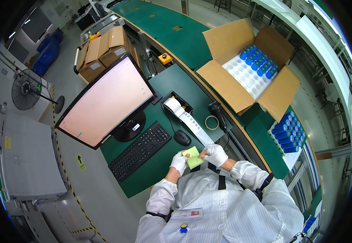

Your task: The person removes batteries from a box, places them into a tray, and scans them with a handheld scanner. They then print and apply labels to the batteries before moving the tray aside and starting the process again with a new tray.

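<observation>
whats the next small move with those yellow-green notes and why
Perhaps draw the right hand gently aside to part the yellow-green notes, while the left hand steadies them: the left hand holds their left side, and the right hand is at their right edge.

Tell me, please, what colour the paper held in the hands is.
The paper is light yellow-green, as the head view shows best.

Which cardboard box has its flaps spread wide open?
The right-hand box: its flaps fold outward, showing blue cylinders in a white tray. The boxes behind the monitor have no flaps spread out.
</observation>
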Demonstrator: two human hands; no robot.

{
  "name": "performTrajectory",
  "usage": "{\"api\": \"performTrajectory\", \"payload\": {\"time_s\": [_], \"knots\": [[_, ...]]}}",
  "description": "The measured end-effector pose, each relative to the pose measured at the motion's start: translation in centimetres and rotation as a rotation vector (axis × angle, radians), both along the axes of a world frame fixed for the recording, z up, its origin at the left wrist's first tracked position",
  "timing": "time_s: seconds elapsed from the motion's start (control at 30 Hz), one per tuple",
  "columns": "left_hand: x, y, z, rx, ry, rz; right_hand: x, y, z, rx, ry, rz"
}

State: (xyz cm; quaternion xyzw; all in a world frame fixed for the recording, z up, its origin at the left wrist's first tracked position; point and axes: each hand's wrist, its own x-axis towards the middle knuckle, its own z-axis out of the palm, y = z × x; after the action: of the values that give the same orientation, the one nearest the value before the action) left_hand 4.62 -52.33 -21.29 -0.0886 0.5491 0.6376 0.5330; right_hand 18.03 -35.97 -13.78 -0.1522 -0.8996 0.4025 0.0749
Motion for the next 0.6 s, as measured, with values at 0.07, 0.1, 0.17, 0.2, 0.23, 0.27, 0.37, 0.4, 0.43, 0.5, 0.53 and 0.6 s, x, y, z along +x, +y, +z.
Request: {"api": "performTrajectory", "payload": {"time_s": [0.07,0.1,0.17,0.2,0.23,0.27,0.37,0.4,0.43,0.5,0.53,0.6], "knots": [[0.1,0.2,0.8,0.033,-0.038,-0.034,-0.2,-0.1,-0.7,-0.005,-0.009,-0.026],[0.2,0.4,1.5,0.066,-0.074,-0.065,-0.2,-0.1,-1.1,-0.011,-0.016,-0.049],[0.4,0.3,1.8,0.051,-0.059,-0.117,-0.3,-0.2,-1.7,0.025,0.067,-0.054],[0.5,0.0,1.4,0.086,-0.067,-0.123,-0.3,-0.4,-1.9,0.06,0.152,-0.052],[0.6,-0.3,1.1,0.12,-0.076,-0.129,-0.3,-0.6,-2.0,0.061,0.151,-0.052],[0.5,-0.6,0.8,0.121,-0.077,-0.129,-0.2,-1.0,-1.9,0.019,0.088,-0.05],[0.5,-1.3,0.2,0.242,-0.272,-0.064,-0.3,-1.6,-1.3,0.008,0.015,-0.093],[0.7,-1.4,0.3,0.237,-0.227,-0.089,-0.3,-1.8,-1.1,0.038,0.006,-0.14],[0.8,-1.5,0.4,0.231,-0.183,-0.113,-0.2,-1.8,-1.3,0.039,0.003,-0.139],[0.8,-1.7,0.6,0.245,-0.197,-0.116,-0.1,-1.7,-1.5,0.074,0.014,-0.097],[0.7,-1.8,0.7,0.26,-0.209,-0.119,0.1,-1.6,-1.7,0.074,0.013,-0.097],[0.7,-2.1,0.4,0.265,-0.217,-0.121,0.0,-1.5,-1.3,0.155,-0.032,0.038]]}}
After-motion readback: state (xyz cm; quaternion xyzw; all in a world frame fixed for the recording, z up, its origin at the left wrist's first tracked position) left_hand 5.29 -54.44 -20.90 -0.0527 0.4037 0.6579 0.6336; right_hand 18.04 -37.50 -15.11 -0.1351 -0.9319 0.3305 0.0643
